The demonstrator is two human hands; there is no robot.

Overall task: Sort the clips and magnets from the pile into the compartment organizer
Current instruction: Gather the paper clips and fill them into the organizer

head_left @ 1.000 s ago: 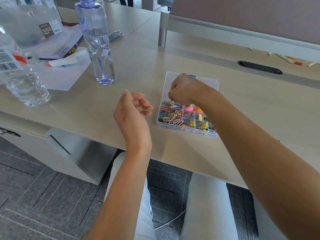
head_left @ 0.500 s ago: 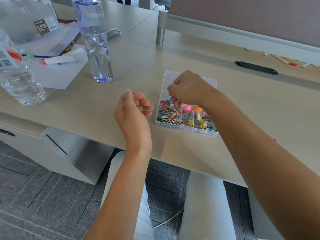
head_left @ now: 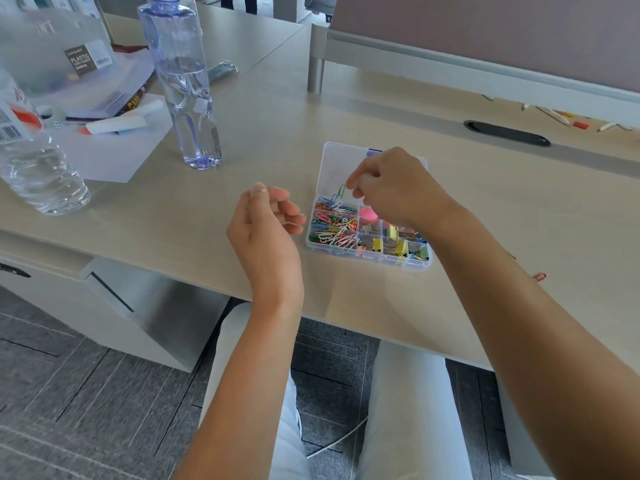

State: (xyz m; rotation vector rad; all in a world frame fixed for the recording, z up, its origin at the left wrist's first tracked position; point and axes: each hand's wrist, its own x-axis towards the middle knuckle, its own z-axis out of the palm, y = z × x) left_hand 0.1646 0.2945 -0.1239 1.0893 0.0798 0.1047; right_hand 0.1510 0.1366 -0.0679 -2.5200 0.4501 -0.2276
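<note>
A clear compartment organizer (head_left: 404, 264) lies open on the desk, its lid (head_left: 334, 166) flat behind it. Its left cells hold colourful paper clips (head_left: 333, 226); the right cells hold binder clips (head_left: 400, 247) and a pink round magnet (head_left: 368, 215). My right hand (head_left: 394, 187) hovers over the back cells, pinching a green paper clip (head_left: 341, 190) that hangs just above the clips. My left hand (head_left: 266, 230) is cupped left of the organizer, with a thin white paper clip (head_left: 292, 223) at its fingers. A red clip (head_left: 539, 277) lies beside my right forearm.
A tall clear water bottle (head_left: 185, 84) stands back left of the organizer, a second bottle (head_left: 31, 157) at the far left. Papers, a marker and a plastic container (head_left: 52, 60) crowd the back left. A black cable slot (head_left: 507, 133) sits at the back right.
My right hand has lifted slightly from the back cell, and a green paper clip now shows between its fingers. The left hand has stayed put.
</note>
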